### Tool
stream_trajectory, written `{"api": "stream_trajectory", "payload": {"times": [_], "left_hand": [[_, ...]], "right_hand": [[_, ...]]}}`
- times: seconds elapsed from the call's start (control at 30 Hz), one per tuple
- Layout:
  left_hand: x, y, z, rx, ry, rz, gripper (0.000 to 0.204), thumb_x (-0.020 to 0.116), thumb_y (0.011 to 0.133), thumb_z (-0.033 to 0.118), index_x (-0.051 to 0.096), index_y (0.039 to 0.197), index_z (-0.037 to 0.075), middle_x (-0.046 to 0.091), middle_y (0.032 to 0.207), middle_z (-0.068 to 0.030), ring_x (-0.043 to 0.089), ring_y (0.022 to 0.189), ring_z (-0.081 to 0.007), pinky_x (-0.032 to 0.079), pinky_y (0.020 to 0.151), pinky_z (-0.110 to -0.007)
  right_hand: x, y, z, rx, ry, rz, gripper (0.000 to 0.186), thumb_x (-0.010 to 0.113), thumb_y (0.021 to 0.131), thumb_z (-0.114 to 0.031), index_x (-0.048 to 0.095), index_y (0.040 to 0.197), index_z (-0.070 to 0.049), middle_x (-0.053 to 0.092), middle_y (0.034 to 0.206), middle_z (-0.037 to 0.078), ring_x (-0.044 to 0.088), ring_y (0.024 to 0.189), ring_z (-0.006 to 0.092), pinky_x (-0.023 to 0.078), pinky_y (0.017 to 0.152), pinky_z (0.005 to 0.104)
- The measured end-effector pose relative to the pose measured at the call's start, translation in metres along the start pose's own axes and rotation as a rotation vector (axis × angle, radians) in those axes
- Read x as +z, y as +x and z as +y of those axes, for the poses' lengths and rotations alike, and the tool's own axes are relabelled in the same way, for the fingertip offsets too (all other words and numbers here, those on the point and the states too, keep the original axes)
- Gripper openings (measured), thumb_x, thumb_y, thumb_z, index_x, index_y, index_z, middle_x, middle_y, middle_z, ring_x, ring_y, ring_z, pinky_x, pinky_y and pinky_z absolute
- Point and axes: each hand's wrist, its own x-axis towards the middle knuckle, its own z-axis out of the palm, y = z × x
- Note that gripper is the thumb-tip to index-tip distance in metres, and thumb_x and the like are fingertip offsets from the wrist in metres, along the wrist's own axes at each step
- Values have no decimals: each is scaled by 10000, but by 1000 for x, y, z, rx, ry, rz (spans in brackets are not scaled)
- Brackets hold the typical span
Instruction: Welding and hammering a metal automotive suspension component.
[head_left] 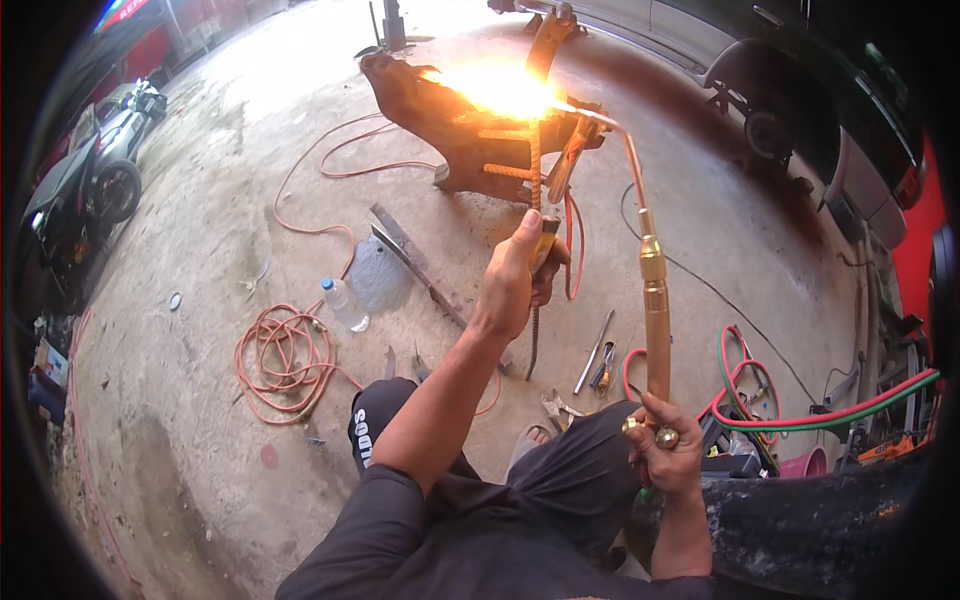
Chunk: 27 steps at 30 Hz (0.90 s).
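My right hand [668,445] is closed round the valve end of a brass gas torch [657,330]. The torch's bent copper tip points left into a bright flame on a rusty metal bracket [455,145]. My left hand [515,280] is wrapped round a ribbed steel rod [535,165], with its thumb along it. The rod's upper end runs up to the glare, which hides where it meets the bracket. A yellow and black piece [543,250] shows in the left palm; its kind is unclear. Below that hand, a thin dark bar slants to the floor.
An orange hose [285,365] lies coiled at left beside a water bottle [345,305]. A long metal strip [420,265] and several hand tools [600,365] lie before my knees. Red and green hoses [830,420] loop at right. A motorcycle [90,180] and vehicles stand around.
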Motion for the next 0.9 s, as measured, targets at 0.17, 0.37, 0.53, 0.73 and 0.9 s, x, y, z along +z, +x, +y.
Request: {"api": "stream_trajectory", "payload": {"times": [0.17,0.37,0.53,0.73,0.9], "left_hand": [[-69,-59,22,116,469,127,523,462,1091,490,705,901,67,408,654,83,331,551,-28,269,490,-229],[-348,-206,-57,-241,1133,798,570,496,1062,478,703,887,-23,659,789,-145,643,800,-272,487,766,-394],[-438,-443,-179,-982,1363,1092,771,408,1034,576,725,1022,-127,690,1052,-371,674,1066,-508,512,942,-554],[-429,-584,-238,-1198,1141,1482,568,470,1043,479,687,1198,-22,690,1184,-292,652,1112,-485,493,977,-568],[-406,-612,-258,-1097,1627,1480,469,558,1018,415,602,1279,29,688,1151,-246,657,1047,-475,498,956,-559]], "right_hand": [[-13,33,-27,-119,6,127,509,774,874,59,657,1352,-70,652,1049,60,623,660,78,556,554,204],[-9,69,-64,-278,-159,125,470,751,930,-23,638,1384,-67,634,1093,63,606,711,50,555,597,182],[12,77,-70,-171,-344,170,469,732,938,-2,634,1392,-69,619,1091,47,574,680,29,526,563,181],[36,75,-65,-87,-422,91,528,713,929,36,598,1432,-76,589,1108,46,557,671,34,506,558,184],[50,74,-73,-62,-489,90,562,713,904,56,593,1436,-80,579,1107,54,577,758,50,523,616,208]]}}
